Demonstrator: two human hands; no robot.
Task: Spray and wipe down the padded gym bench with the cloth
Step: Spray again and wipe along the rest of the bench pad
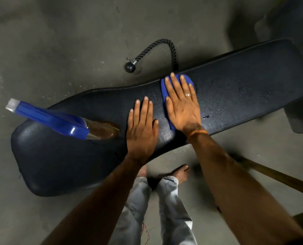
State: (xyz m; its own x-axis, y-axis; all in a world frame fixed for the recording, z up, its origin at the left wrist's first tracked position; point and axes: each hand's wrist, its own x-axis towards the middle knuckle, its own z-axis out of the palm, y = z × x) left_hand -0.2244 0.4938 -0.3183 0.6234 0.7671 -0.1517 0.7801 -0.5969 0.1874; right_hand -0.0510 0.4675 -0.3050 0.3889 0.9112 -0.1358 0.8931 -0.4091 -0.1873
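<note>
Guy's leaning over the black padded bench [244, 82] with both palms flat on it. Right hand [183, 110] is pressing down on a blue cloth [188, 81] near the middle of the pad, up by the far edge, fingers straight and fanned out over it, not curled round it at all. Left hand [142, 128] sits just beside it on bare vinyl, fingers straight and close together, holding nothing. Spray bottle [58, 121], blue trigger head with amber liquid, is lying on its side toward the bench's left end. Wet droplets [207, 117] show on the pad right of the cloth. A black tricep rope [164, 43] lies on the floor past the far edge
</note>
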